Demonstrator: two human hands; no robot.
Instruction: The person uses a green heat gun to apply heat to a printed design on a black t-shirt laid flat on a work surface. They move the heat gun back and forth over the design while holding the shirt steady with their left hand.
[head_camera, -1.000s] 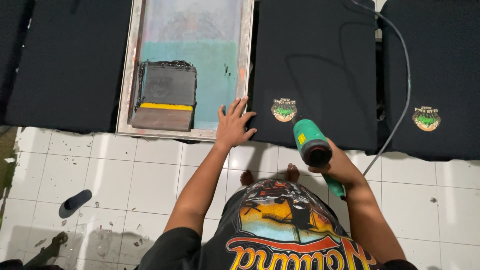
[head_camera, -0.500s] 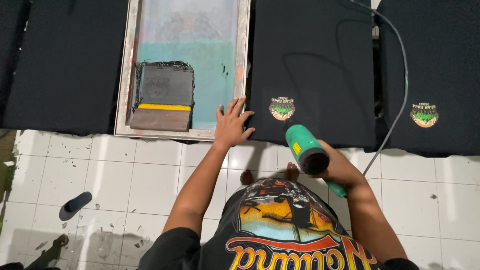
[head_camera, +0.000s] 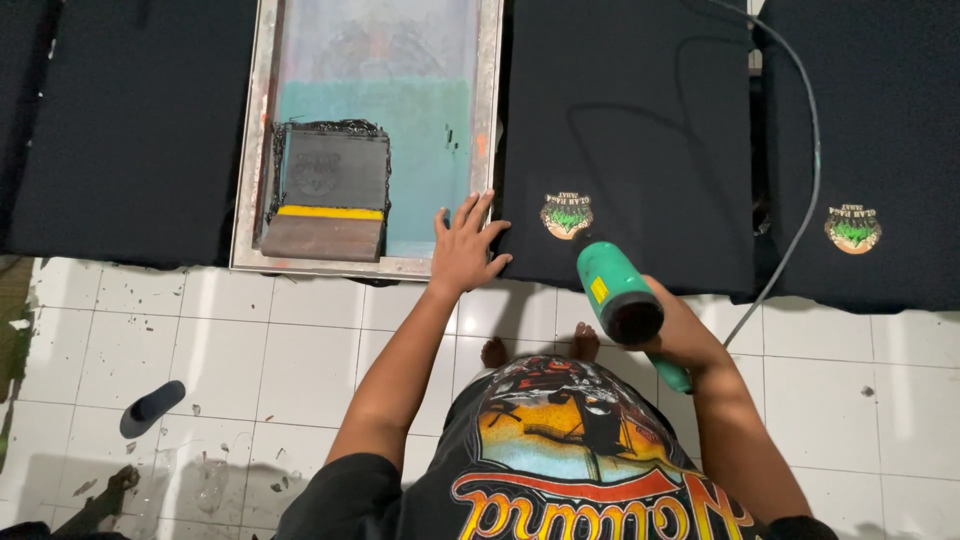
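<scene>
Since half a second ago, I see the green plastic heat gun (head_camera: 620, 292) drift slightly to the right and its nozzle swing a touch closer to the small round green-and-orange print (head_camera: 567, 215); my left hand has barely shifted. My right hand (head_camera: 680, 335) is wrapped around the gun's handle, fingers closed on it, with the barrel angled up and away from the wrist toward that print on the black fabric panel (head_camera: 630, 130). The muzzle sits just short of the print, not touching the cloth. A grey power cord (head_camera: 800, 200) loops from behind the right hand, up over the fabric beyond it.

My left hand (head_camera: 465, 250) lies flat and spread wide, fingers splayed, resting across the near right corner of the grey metal screen-printing frame (head_camera: 490, 110) and the edge of the black panel beside it. Left of that hand, inside the frame, a squeegee with a yellow strip (head_camera: 325, 225) lies on the teal mesh. Farther right of the gun hand, a second black panel carries another round print (head_camera: 852, 228). Below both hands is white tiled floor (head_camera: 250, 340).
</scene>
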